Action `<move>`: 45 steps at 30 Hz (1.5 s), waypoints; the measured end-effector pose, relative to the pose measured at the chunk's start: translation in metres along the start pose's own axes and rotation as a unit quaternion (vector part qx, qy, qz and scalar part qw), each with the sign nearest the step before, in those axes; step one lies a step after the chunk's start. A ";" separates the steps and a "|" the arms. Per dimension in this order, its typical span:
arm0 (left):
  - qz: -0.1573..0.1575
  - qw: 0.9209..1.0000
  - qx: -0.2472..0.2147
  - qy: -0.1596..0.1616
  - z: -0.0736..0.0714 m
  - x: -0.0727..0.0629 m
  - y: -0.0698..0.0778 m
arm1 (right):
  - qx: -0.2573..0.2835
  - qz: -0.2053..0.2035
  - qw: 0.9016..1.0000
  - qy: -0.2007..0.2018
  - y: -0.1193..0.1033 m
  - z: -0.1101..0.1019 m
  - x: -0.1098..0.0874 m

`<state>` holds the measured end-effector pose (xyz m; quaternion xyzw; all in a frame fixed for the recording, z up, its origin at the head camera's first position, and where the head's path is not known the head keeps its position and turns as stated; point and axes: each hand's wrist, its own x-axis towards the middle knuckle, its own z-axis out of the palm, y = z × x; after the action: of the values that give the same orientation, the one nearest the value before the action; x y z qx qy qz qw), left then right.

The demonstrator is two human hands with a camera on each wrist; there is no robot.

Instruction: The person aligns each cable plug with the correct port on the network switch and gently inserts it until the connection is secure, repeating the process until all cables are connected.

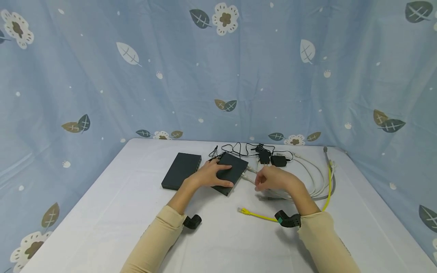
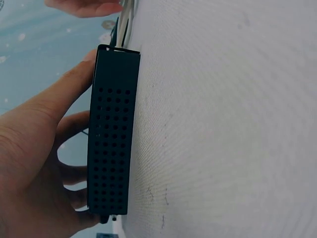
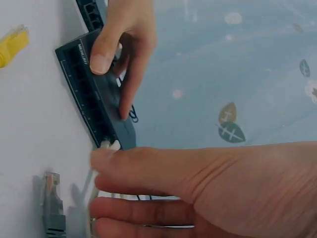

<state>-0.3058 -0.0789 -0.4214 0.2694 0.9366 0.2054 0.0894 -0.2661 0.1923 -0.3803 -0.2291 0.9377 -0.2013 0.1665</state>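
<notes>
My left hand (image 1: 213, 173) rests with spread fingers on top of a black network switch (image 1: 235, 168); its perforated side (image 2: 111, 129) faces the left wrist camera. A row of ports shows in the right wrist view, with a clear plug (image 3: 105, 144) at the near end. Two pale network cables (image 1: 248, 178) run from the switch toward my right hand (image 1: 274, 178). That hand hovers beside them, fingers together and pointing down; its fingertips come close to the cable, and any contact is unclear. A second black switch (image 1: 181, 170) lies left of the first.
A yellow network cable (image 1: 261, 216) stretches under my right wrist, its plug toward the middle. Grey cable (image 1: 334, 185) and coiled white cables (image 1: 321, 174) lie at right. Black power adapters (image 1: 279, 161) and their thin tangled cords (image 1: 235, 148) sit behind. A patterned curtain (image 1: 205, 76) hangs at the back.
</notes>
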 end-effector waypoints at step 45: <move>0.011 1.000 -0.002 0.002 -0.001 -0.001 -0.003 | -0.057 0.079 0.992 0.080 0.018 0.009 0.007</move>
<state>-0.3069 -0.0821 -0.4222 0.2785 0.9334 0.2092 0.0856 -0.2750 0.2009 -0.3984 -0.1466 0.9732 -0.1510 0.0928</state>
